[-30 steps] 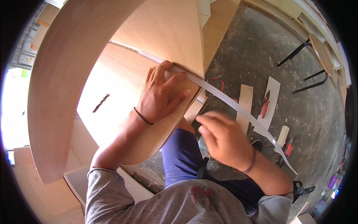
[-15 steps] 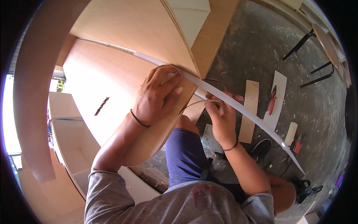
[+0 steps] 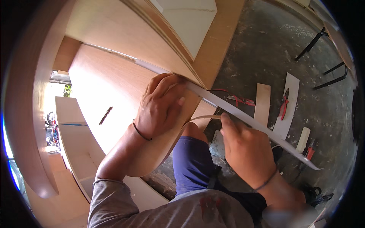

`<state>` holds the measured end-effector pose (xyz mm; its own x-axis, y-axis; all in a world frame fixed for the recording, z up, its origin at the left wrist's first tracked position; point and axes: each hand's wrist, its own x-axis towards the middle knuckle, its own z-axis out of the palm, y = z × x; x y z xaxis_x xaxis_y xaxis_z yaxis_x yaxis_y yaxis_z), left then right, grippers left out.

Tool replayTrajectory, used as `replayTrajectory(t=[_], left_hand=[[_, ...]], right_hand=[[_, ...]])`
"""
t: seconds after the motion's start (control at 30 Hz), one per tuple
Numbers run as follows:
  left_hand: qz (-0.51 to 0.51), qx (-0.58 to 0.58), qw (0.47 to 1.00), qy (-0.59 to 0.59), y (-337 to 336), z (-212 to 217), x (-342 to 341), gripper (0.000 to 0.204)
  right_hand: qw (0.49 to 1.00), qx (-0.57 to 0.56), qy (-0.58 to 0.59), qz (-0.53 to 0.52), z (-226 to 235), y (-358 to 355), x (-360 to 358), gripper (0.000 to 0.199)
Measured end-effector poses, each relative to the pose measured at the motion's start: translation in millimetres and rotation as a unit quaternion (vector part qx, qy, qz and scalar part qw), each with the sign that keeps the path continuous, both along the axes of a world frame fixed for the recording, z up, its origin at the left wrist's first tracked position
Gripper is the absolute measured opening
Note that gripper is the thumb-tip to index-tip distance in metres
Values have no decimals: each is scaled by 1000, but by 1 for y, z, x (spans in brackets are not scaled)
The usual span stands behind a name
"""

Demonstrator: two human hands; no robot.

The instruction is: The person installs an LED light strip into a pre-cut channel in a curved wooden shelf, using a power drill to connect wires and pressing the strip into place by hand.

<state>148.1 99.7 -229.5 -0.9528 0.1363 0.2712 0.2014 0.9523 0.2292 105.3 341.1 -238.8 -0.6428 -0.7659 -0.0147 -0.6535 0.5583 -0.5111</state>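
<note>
A long white strip point(image 3: 235, 110) runs along the joint between wooden panels and past their corner, its free end out over the floor. My left hand point(image 3: 161, 98) lies on the wooden board point(image 3: 125, 81), fingers bent together against the strip near the corner. Lower down, my right hand point(image 3: 249, 152) is closed, thumb and forefinger pinching a thin tan strip point(image 3: 205, 117) that curves out from below the board's edge. Its other fingers are curled and partly hidden. On the board, left of my left hand, lies a dark twisted drill bit point(image 3: 106, 115).
Red-handled pliers point(image 3: 284, 107) rest on a white board piece point(image 3: 291, 95) on the floor. Beside them are a wooden offcut point(image 3: 262, 102) and another red tool point(image 3: 245, 101). A black-legged chair point(image 3: 334, 68) stands far right. An open cabinet point(image 3: 78, 142) is at left.
My right hand has moved down and turned, drawing the tan strip out further. My left hand stays near the corner. The view has shifted slightly.
</note>
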Motion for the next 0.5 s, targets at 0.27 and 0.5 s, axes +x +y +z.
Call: replayTrajectory(t=[0.27,0.5], left_hand=[[-4,-4,1000,-2,-1,1,-3,33],[10,-14,999,-27,-3,2,-1,35]], right_hand=[[976,-202,-75,-18,-18,-42,-52,19],[978,-206,0,-2,-13,-45,-50,14]])
